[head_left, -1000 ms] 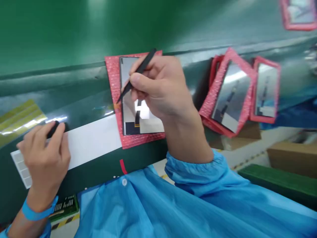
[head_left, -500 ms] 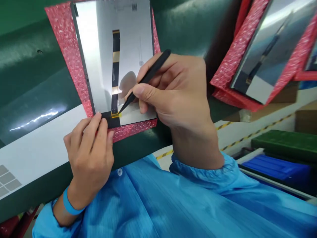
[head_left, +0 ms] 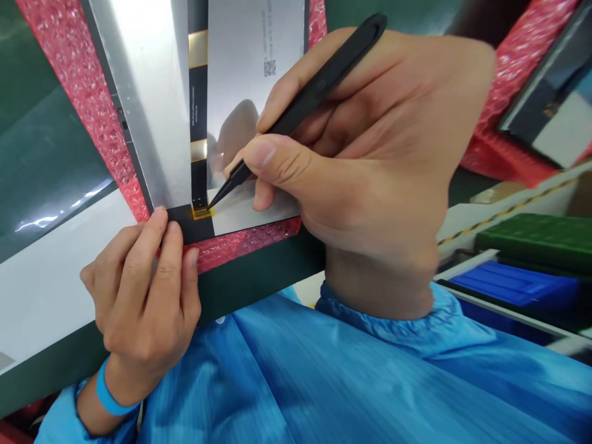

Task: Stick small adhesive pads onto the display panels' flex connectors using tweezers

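Note:
A display panel (head_left: 240, 74) lies silver back up, with a dark flex cable (head_left: 198, 105) running down it to a gold connector end (head_left: 202, 213) at the black lower border. My right hand (head_left: 351, 135) is closed around black tweezers (head_left: 319, 92). Their fine tip touches, or comes very close to, the right side of the connector end. My left hand (head_left: 148, 290) rests its extended fingertips on the panel's lower left corner, fingers slightly apart. What its thumb touches is unclear. Pink bubble wrap (head_left: 78, 80) lies under the panel.
A second panel (head_left: 546, 92) on pink bubble wrap sits at the right. A white sheet (head_left: 60, 259) lies left on the green table (head_left: 259, 265), whose front edge is near my body. Blue (head_left: 513, 283) and green (head_left: 531, 243) bins stand lower right.
The view has moved closer, so the panel and hands look larger. The tweezers stay in my right hand with their tip at the connector end. My left hand stays at the panel's corner.

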A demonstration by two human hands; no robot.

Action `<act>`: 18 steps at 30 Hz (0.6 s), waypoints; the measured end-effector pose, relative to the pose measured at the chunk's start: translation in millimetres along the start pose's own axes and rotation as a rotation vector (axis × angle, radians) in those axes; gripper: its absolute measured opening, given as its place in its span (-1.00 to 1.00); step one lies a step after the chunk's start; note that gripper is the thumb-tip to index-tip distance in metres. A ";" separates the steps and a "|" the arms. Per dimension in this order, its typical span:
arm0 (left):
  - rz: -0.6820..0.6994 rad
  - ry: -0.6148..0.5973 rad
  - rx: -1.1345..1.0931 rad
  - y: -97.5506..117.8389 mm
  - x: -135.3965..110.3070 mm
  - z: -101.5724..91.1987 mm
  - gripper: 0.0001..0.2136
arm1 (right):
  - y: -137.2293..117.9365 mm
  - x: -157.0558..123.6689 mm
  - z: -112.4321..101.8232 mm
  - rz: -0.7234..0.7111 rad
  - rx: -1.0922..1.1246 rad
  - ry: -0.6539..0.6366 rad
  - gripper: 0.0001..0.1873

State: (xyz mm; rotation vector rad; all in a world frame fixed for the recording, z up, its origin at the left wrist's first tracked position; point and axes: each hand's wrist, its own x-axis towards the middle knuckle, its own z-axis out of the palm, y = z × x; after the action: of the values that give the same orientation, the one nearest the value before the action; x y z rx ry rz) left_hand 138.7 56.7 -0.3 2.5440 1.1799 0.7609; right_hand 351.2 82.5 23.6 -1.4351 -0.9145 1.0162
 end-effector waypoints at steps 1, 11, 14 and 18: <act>-0.002 -0.006 0.006 -0.1 -0.5 -0.3 -0.58 | -0.2 -0.7 -0.2 0.015 -0.029 -0.003 -0.60; -0.016 -0.024 0.019 1.9 -1.8 -1.5 -0.59 | -1.6 -3.0 -3.0 0.011 -0.146 0.010 -0.66; -0.012 -0.027 0.020 2.2 -1.1 -1.2 -0.59 | -2.0 -3.9 -2.4 0.014 -0.172 0.008 -0.65; -0.016 -0.032 0.022 2.2 -1.6 -1.2 -0.59 | -0.3 -3.5 -2.5 0.008 -0.172 0.005 -0.65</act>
State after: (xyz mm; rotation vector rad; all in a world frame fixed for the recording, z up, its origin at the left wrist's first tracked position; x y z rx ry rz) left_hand 138.6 54.1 1.1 2.5520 1.2036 0.7047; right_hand 352.4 78.5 24.3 -1.5846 -1.0132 0.9571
